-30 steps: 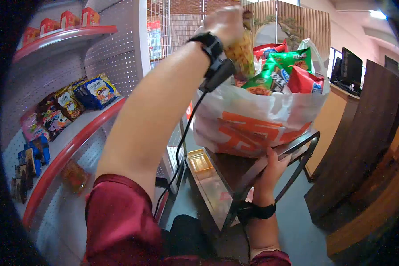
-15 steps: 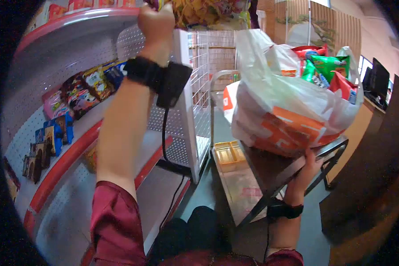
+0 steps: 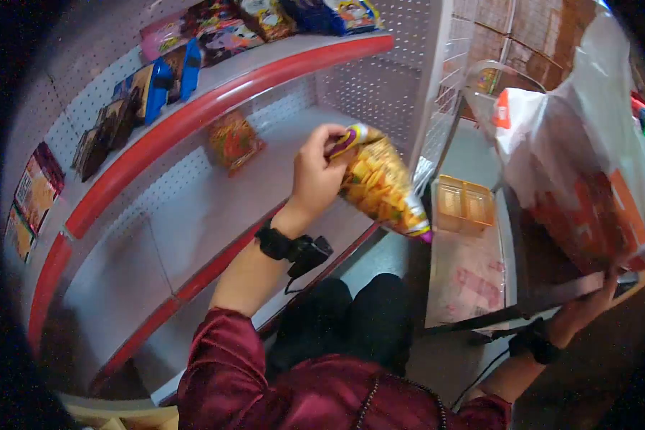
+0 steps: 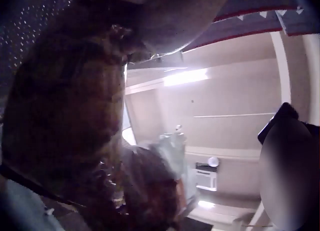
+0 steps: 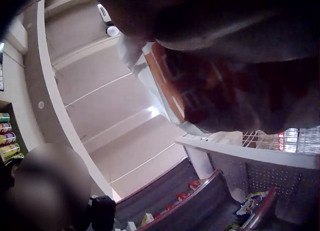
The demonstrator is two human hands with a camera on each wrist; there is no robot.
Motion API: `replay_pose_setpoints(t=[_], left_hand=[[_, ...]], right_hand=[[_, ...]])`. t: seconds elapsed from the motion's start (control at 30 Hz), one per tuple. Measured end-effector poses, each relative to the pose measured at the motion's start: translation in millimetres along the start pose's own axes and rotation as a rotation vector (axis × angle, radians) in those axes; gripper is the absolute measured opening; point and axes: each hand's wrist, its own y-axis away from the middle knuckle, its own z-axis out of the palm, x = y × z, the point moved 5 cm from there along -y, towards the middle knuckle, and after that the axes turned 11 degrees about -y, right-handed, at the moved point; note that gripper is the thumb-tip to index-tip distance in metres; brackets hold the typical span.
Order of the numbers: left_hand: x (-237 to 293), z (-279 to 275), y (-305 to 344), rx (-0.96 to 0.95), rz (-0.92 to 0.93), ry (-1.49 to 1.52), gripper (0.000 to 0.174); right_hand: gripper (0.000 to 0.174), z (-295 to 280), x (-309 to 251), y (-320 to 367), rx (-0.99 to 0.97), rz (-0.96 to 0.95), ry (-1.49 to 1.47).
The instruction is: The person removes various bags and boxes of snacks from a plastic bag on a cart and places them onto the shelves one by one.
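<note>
My left hand pinches the top corner of a yellow snack bag, which hangs tilted in front of the lower shelf. In the left wrist view the same snack bag is a large dark shape under the hand. At the right, my right hand grips the cart's edge, just below a white and orange plastic bag standing on the cart; the fingers are partly in shadow. The right wrist view shows that plastic bag beside the hand.
Several snack packs line the upper shelf with its red edge. One orange pack lies on the lower shelf. A gold tray sits on the cart's lower level, left of the plastic bag.
The view has turned down and left. My left hand has lifted the yellow snack bag away from the plastic bag and brought it over by the lower shelf. My right hand stays at the cart's edge.
</note>
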Motion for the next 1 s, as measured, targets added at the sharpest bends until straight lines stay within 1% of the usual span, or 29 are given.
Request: replay_pose_setpoints(t=[0.03,0.07,0.1,0.13,0.17,0.2,0.27,0.3,0.37,0.4,0.43,0.47,0.53,0.57,0.63,0.67,0.7,0.73,0.8,0.83,0.9,0.93,1.0], left_hand=[[-20,-9,4,-0.067,-0.063,-0.078,0.021],[-38,-21,6,-0.063,-0.066,-0.093,0.021],[-56,-39,7,-0.002,-0.101,-0.161,0.024],[-67,-59,7,0.060,-0.135,-0.229,0.028],[-75,-80,4,0.122,-0.198,-0.366,0.030],[-79,-100,0,0.187,-0.257,-0.499,0.032],[-89,-130,-12,0.278,-0.323,-0.445,0.033],[-94,-143,-19,0.280,-0.327,-0.453,0.033],[-96,-162,-42,0.163,-0.139,-0.896,0.026],[-114,-175,-54,0.163,-0.146,-0.902,0.026],[-144,-186,-67,0.114,-0.260,-1.082,0.026],[-146,-187,-73,0.109,-0.187,-1.031,0.029],[-149,-190,-85,0.088,-0.045,-0.928,0.036],[-161,-192,-88,0.070,-0.176,-0.756,0.037],[-174,-189,-95,0.052,-0.300,-0.581,0.037],[-169,-182,-100,0.082,-0.134,-0.824,0.038],[-162,-172,-101,0.112,0.040,-1.064,0.039],[-153,-164,-99,0.112,0.038,-1.065,0.039],[-136,-156,-93,0.180,-0.044,-1.188,0.041],[-133,-150,-89,0.181,-0.045,-1.189,0.041],[-129,-137,-81,0.054,0.024,-1.309,0.047],[-128,-138,-75,0.055,0.024,-1.310,0.047],[-129,-155,-61,0.245,-0.059,-1.063,0.055]], right_hand=[[0.038,7,0,1,-0.009,0.018,-0.006],[0.040,7,-2,4,0.113,-0.003,0.007],[0.042,3,-2,7,0.236,-0.022,0.022],[0.042,-9,3,4,0.234,-0.008,0.016],[0.042,-23,-5,-2,0.139,-0.188,0.330],[0.043,-24,-9,-2,0.036,-0.373,0.640],[0.049,6,-7,14,0.121,-0.206,0.428],[0.047,-2,-9,10,0.046,-0.294,0.544],[0.046,-11,-13,13,-0.039,-0.374,0.663],[0.045,-6,-18,18,-0.152,-0.505,0.827],[0.045,-2,-15,18,-0.268,-0.632,0.982],[0.045,-1,-13,18,-0.271,-0.628,0.980],[0.046,-1,-12,19,-0.215,-0.584,0.865],[0.047,0,-12,19,-0.196,-0.569,0.824],[0.050,-6,-7,14,-0.059,-0.352,0.509],[0.050,-9,-7,13,-0.061,-0.351,0.509],[0.049,-7,-9,13,-0.155,-0.438,0.557],[0.049,-6,-10,13,-0.248,-0.529,0.597],[0.049,-10,-9,11,-0.195,-0.515,0.614],[0.049,-11,-9,10,-0.161,-0.495,0.610],[0.048,-12,-9,10,-0.133,-0.480,0.601],[0.048,-12,-9,10,-0.124,-0.479,0.598],[0.048,-14,-10,8,-0.117,-0.476,0.597]])
